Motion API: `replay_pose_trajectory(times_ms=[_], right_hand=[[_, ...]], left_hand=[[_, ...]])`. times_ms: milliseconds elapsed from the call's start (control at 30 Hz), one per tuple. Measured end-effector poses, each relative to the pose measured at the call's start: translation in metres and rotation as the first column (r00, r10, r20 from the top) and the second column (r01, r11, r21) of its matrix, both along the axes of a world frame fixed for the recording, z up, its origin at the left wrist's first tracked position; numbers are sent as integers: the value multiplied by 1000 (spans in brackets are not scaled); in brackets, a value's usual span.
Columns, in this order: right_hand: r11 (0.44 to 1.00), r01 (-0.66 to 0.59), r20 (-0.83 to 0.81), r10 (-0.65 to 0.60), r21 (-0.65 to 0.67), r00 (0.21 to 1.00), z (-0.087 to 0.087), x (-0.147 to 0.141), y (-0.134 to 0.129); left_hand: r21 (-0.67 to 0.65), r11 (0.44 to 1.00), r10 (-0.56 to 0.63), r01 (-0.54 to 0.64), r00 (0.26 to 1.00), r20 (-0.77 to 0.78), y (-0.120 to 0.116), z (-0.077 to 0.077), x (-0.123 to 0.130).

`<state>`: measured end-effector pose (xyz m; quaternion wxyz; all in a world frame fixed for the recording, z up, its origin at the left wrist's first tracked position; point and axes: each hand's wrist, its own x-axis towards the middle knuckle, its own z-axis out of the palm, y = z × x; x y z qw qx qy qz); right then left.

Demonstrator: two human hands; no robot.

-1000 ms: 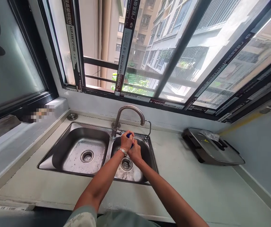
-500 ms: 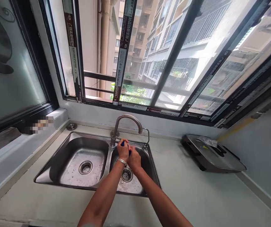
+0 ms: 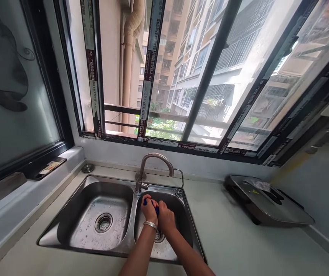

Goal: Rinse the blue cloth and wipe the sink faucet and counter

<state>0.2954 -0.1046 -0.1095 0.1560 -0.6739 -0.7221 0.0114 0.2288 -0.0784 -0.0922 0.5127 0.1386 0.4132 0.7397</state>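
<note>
Both of my hands are together over the right sink basin (image 3: 179,214), below the faucet (image 3: 156,155). My left hand (image 3: 149,211), with a silver bracelet at its wrist, is closed around a small bunched dark blue thing that looks like a cloth (image 3: 156,210). My right hand (image 3: 166,217) grips the same blue cloth from the other side, close against the left. Only small bits of blue show between and above the fingers; the rest is hidden. No water stream is visible from the spout.
At left is the wet left basin (image 3: 95,199) with its drain (image 3: 103,222). A flat pan with a glass lid (image 3: 270,203) stands on the right of the counter (image 3: 218,230). A phone (image 3: 49,168) lies on the left ledge, and a round metal stopper (image 3: 87,168) sits behind the sink.
The view has tilted up, so the sink and counter sit lower in the picture. My hands have come down and slightly nearer to me, away from the faucet base, still gripping the blue cloth.
</note>
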Motion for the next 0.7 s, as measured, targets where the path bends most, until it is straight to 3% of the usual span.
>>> replay_pose_trajectory(times_ms=[500,600,700], right_hand=[[975,-191,89,182,111,979,-36,23,-22],[982,-170,41,167,87,985,-40,22,-25],[993,-97,-106,104,68,989,-50,18,-33]], left_hand=[[-167,986,-11,24,997,74,-18,-40,12],[-183,981,-51,60,997,53,-18,-41,12],[-185,973,-132,137,991,38,-24,-40,5]])
